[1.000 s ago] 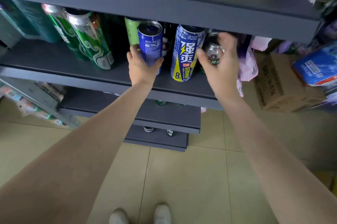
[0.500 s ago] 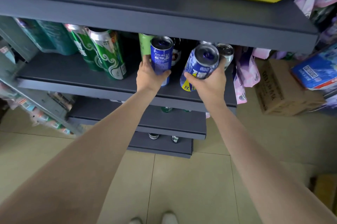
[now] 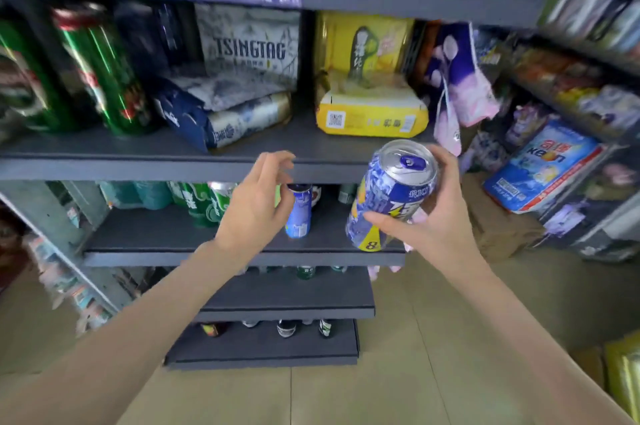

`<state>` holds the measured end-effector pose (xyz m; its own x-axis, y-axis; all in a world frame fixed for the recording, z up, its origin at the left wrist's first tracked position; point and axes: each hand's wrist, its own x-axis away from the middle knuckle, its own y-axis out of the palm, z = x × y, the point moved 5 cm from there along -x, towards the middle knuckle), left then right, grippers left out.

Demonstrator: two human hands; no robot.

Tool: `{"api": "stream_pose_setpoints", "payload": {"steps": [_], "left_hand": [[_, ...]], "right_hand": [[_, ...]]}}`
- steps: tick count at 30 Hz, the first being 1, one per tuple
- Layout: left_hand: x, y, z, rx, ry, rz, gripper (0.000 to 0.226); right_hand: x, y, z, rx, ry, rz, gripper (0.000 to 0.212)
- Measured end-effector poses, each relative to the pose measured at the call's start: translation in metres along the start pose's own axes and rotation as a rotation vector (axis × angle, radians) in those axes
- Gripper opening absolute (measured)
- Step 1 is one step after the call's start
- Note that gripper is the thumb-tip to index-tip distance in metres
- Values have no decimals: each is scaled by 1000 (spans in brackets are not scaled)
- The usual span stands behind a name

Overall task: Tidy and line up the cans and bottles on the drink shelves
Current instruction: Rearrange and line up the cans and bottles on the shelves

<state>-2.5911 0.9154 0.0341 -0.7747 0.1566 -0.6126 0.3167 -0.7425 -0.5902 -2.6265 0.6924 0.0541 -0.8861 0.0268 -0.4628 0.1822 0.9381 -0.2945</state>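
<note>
Shelves (image 3: 214, 166) are filling the frame's upper half now. Right hand (image 3: 440, 220) is gripping the lifted tall blue can (image 3: 391, 196); left hand (image 3: 256, 206), fingers loose, is off the small blue can (image 3: 298, 211).

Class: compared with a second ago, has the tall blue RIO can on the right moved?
Yes. The tall blue RIO can has left the shelf; the right hand holds it tilted, out past the shelf's front edge.
</note>
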Motion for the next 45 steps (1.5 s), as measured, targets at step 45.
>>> {"api": "stream_pose_setpoints", "payload": {"steps": [45], "left_hand": [[-253, -91, 63, 48, -252, 129, 104]], "right_hand": [[-205, -10, -169, 595, -61, 156, 77]]}}
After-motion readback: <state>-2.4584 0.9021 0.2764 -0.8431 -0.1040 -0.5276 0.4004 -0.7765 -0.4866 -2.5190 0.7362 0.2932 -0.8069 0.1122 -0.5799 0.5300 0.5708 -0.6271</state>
